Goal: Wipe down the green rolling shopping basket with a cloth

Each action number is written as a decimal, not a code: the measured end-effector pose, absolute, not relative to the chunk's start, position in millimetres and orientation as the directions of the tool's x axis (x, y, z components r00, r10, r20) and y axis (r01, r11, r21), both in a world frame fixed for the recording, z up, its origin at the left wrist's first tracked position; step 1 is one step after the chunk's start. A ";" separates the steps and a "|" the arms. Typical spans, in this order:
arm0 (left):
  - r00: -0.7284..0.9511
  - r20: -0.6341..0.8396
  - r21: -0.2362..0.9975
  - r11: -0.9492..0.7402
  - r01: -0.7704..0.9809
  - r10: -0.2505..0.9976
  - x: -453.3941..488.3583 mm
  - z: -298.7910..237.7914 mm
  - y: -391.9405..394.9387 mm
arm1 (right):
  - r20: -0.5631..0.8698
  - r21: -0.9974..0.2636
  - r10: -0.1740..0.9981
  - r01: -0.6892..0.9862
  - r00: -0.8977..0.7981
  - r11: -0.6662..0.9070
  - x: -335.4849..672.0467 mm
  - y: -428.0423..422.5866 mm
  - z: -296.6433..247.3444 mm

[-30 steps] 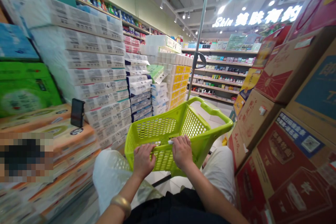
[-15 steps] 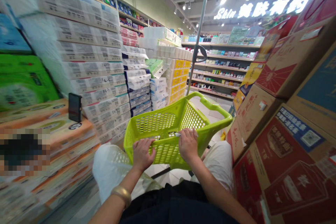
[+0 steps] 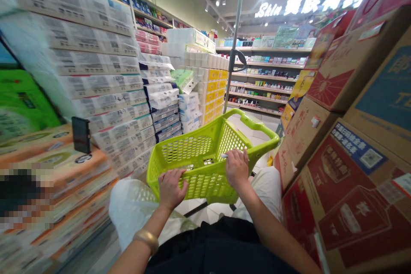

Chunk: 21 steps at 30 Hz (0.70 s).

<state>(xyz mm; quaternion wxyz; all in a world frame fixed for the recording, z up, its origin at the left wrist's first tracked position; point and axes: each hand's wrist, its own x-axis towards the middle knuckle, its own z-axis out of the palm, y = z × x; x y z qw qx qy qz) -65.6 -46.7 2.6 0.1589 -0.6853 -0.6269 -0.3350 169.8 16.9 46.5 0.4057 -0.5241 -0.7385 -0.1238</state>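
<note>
A lime-green plastic shopping cart (image 3: pixel 199 186) with perforated walls stands between my knees, its handle at the far right. My left hand (image 3: pixel 172 188) is closed over the near rim towards its left end, thumb on the outer side. Farther right on that same rim, my right hand (image 3: pixel 236 171) grips with its fingers bent over the edge. A thin white pen-like stick (image 3: pixel 224 156) pokes out from under the right fingers; most of it is hidden. The wire or grid pieces at the basket's bottom are too small to make out.
Wrapped tissue packs (image 3: pixel 105 81) are stacked high on the left. A black phone-like device (image 3: pixel 81 134) stands on orange packs (image 3: pixel 93 165). Cartons (image 3: pixel 346 180) rise close on my right. A metal pole (image 3: pixel 236 21) stands behind the cart, before stocked shelves (image 3: pixel 260 79).
My right hand has slid a little to the right along the cart's rim. My left hand keeps its place on it. The surroundings have shifted slightly left in view.
</note>
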 end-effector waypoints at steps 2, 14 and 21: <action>-0.017 0.661 0.203 -0.157 0.966 0.750 -65.4 2.3 -46.4 | 0.703 -0.222 0.685 0.855 -0.193 0.468 158.0 12.2 41.2; 0.049 0.710 0.136 -0.204 0.969 0.703 -72.2 2.6 -46.4 | 0.757 -0.202 0.635 0.869 -0.153 0.451 188.0 21.9 49.5; 0.065 0.707 0.119 -0.210 0.970 0.704 -77.1 2.3 -43.6 | 0.832 -0.222 0.555 0.906 -0.017 0.360 225.6 33.5 60.9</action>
